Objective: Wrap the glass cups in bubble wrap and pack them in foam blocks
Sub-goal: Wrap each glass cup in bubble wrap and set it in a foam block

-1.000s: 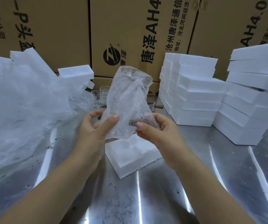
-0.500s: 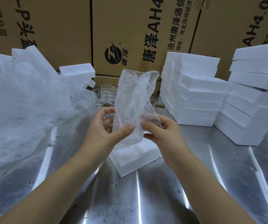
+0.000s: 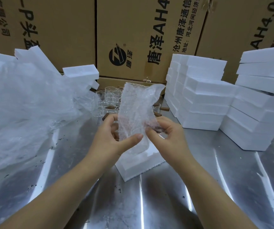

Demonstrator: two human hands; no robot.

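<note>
Steel worktop (image 3: 232, 187), dark specks scattered: a hard landing for anything dropped. Foam block (image 3: 137, 167), recessed, flat on the worktop. Directly above the block, bubble wrap (image 3: 136, 109), upright, its top end loose and unfolded. The left hand (image 3: 109, 141) pinches its lower part between thumb and fingers, and the right hand (image 3: 167, 134) curls its fingers round the right edge. A brownish shape shows through there, probably the cup; the glass itself is indistinct. Risk: the slack roll unwinds, or the cup slips out of an open end onto block or steel. Behind the block, bare glass cups (image 3: 109, 96), closely grouped: a reaching hand could topple them. Right of the block, foam stacks (image 3: 199, 100).
</note>
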